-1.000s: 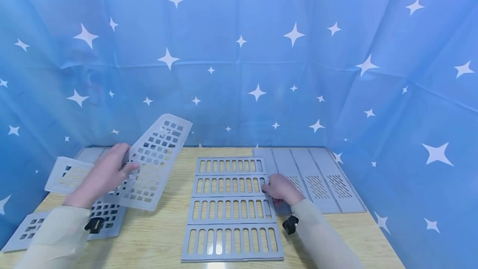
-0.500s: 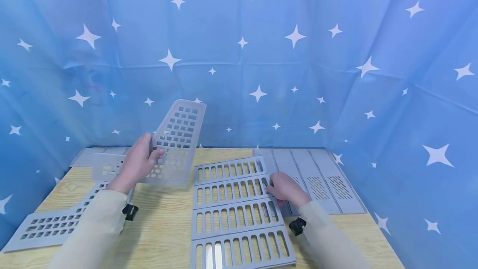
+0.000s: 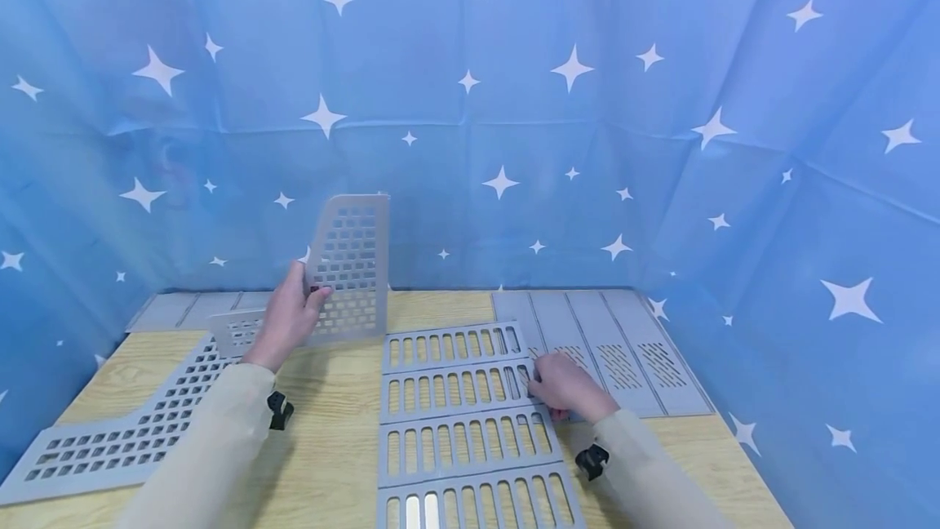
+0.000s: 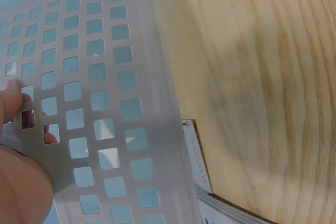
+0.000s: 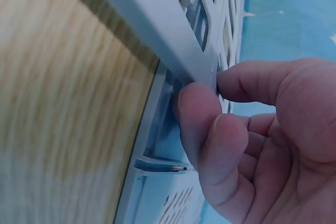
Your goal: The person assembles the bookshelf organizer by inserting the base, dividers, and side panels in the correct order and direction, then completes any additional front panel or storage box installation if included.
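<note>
My left hand [image 3: 288,318] grips a light grey perforated panel [image 3: 381,268] by its left edge, holding it upright above the table's left side. The thumb lies on its near face, and fingertips show through its square holes in the left wrist view. My right hand [image 3: 571,386] pinches the right edge of a grey slotted panel [image 3: 470,414], made of hinged strips with rows of long openings. That edge is raised, with table wood visible beneath it in the right wrist view. The perforated panel's lower right corner comes right up to the slotted panel's far left corner.
A second perforated panel [image 3: 73,488], bent in outline, lies flat at the left. Grey hinged boards [image 3: 624,321] with slanted vents lie at the back right, partly under my right hand. More grey boards [image 3: 213,308] lie at the back left. A blue starred curtain [image 3: 441,211] hangs behind the table.
My left hand has carried the perforated panel rightward and turned it from tilted to upright. The slotted panel has swung askew and shifted toward me, its right edge rising in my right hand.
</note>
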Demonstrator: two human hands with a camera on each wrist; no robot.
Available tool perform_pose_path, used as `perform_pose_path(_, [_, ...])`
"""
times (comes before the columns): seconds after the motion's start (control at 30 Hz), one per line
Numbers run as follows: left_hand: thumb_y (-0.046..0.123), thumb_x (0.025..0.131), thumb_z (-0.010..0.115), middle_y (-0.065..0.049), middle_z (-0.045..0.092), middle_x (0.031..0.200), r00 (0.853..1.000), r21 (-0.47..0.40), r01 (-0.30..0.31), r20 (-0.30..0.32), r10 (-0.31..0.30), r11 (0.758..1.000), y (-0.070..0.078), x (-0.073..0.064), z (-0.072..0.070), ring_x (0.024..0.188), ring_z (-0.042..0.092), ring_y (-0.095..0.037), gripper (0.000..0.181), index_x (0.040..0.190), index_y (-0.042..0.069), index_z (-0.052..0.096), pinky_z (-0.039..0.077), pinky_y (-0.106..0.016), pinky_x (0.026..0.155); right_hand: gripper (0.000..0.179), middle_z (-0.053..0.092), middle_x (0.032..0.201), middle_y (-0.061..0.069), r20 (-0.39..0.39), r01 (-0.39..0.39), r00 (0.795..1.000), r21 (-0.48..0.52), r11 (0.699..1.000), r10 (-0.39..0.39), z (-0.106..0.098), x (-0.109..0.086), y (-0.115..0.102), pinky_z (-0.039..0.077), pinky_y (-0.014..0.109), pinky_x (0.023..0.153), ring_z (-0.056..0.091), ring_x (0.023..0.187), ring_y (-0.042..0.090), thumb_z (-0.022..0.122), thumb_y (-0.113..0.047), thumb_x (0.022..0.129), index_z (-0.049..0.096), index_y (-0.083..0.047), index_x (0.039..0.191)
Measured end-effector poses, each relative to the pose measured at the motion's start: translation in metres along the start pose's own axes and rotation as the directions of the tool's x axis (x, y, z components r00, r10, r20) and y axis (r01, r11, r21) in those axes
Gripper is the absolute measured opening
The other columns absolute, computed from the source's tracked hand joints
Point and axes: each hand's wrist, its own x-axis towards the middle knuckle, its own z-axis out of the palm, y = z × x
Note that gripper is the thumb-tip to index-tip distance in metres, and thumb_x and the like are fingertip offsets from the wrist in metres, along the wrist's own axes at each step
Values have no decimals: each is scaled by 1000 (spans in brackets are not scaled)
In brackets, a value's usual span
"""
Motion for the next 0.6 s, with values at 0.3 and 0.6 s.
perform_pose_path(0.3, [17, 110, 51, -26, 61, 111, 999, -3, 28, 29, -28, 1000, -10, 4, 9, 88, 64, -34, 29, 129, -3, 42, 53, -39, 67, 26, 58, 52, 3, 19, -29, 999, -16, 999, 29, 0, 2, -3, 47, 27, 39, 56, 37, 13, 63, -10, 97, 56, -10, 72])
perform_pose_path(0.6, [16, 110, 50, -29, 62, 123, 999, 3, 15, 37, -15, 1000, -15, 8, 12, 98, 65, -38, 36, 139, -3, 40, 54, -45, 76, 29, 53, 54, 2, 31, -47, 998, 0, 999, 47, -10, 7, -3, 42, 27, 45, 49, 43, 14, 64, -13, 98, 56, -10, 71])
